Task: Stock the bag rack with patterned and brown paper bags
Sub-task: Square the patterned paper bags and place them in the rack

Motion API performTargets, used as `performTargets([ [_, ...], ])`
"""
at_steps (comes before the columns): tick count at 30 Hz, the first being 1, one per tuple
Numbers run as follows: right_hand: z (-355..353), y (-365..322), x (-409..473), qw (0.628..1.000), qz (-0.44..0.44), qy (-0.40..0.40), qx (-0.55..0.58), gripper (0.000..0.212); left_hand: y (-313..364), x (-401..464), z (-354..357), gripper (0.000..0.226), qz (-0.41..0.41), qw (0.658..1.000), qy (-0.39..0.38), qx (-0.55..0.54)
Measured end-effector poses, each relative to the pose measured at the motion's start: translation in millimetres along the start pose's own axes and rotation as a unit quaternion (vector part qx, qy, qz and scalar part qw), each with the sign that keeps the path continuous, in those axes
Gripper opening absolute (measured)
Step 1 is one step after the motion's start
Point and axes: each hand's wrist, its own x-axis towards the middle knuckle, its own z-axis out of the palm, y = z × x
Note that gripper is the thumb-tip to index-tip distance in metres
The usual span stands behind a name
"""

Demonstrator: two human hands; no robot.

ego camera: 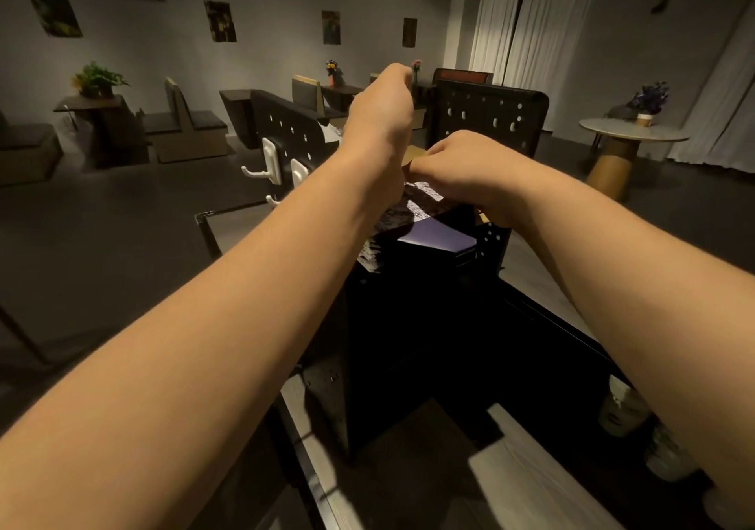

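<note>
Two bare forearms are filling the near half of the head view, both reaching forward over a black rack (412, 325) that is standing on a pale wood-grain tabletop (527, 484). Beyond the hands, two black perforated panels are rising: a left panel (286, 129) carrying white hooks (267, 162), and a right panel (490, 117) dotted with pale holes.

Inside the rack's top, a stack of patterned paper bags (416, 206) is lying with its grey-and-white print catching the light, and a plain purple sheet (437, 235) is showing just beside it, toward the right. A sliver of brown paper bag (414, 153) is peeking out between the two hands, above the patterned stack.

Further back, a round table (633, 133) is holding a pot of dark blue flowers (649, 100), and white curtains (531, 19) are hanging behind.

The left hand (380, 117) is raised above the rack with fingers curled inward (what they are pinching, if anything, cannot be told, since the fingertips are turned away). The right hand (470, 162) is sitting lower, knuckles up, its fingers curled down at the brown edge, seemingly gripping it, though the contact itself is hidden.
</note>
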Motion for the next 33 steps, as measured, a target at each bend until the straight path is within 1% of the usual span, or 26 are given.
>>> performTargets([
  [3,2,-2,-6,1.000,-0.003,0.011,0.007,0.033,-2,-7,1,0.035,-0.014,0.999,-0.019,-0.024],
  [4,3,-2,-9,1.000,-0.007,0.016,0.006,0.035,-1,-11,0,0.038,-0.018,0.999,-0.022,-0.028],
  [7,2,-1,-16,0.998,-0.016,0.052,0.023,0.034,0,-17,1,0.028,-0.015,0.999,-0.030,-0.040],
  [8,2,0,-18,0.997,-0.020,0.067,0.033,0.032,0,-19,2,0.029,-0.014,0.998,-0.034,-0.047],
  [10,-2,4,-22,0.993,-0.026,0.099,0.053,0.026,0,-22,5,0.023,-0.007,0.997,-0.056,-0.056],
  [13,-12,15,-33,0.985,-0.023,0.143,0.096,0.028,1,-34,11,0.025,-0.001,0.995,-0.078,-0.056],
  [14,-16,20,-39,0.981,-0.023,0.157,0.111,0.025,2,-38,15,0.026,0.005,0.995,-0.088,-0.055],
  [17,-35,35,-63,0.970,-0.027,0.194,0.148,0.013,3,-55,30,0.039,0.008,0.992,-0.118,-0.047],
  [21,-69,64,-112,0.959,-0.025,0.241,0.146,0.012,2,-95,62,0.045,0.014,0.981,-0.189,-0.036],
  [24,-101,90,-163,0.957,-0.002,0.267,0.110,0.009,-1,-131,98,0.044,0.000,0.966,-0.251,-0.059],
  [28,-146,123,-238,0.951,0.052,0.300,0.047,0.014,-11,-186,156,0.040,-0.028,0.932,-0.348,-0.101],
  [31,-174,143,-303,0.950,0.112,0.292,-0.008,0.016,-23,-234,198,0.038,-0.043,0.903,-0.409,-0.124],
  [33,-191,155,-348,0.945,0.142,0.293,-0.017,0.016,-28,-270,220,0.038,-0.056,0.885,-0.442,-0.135],
])
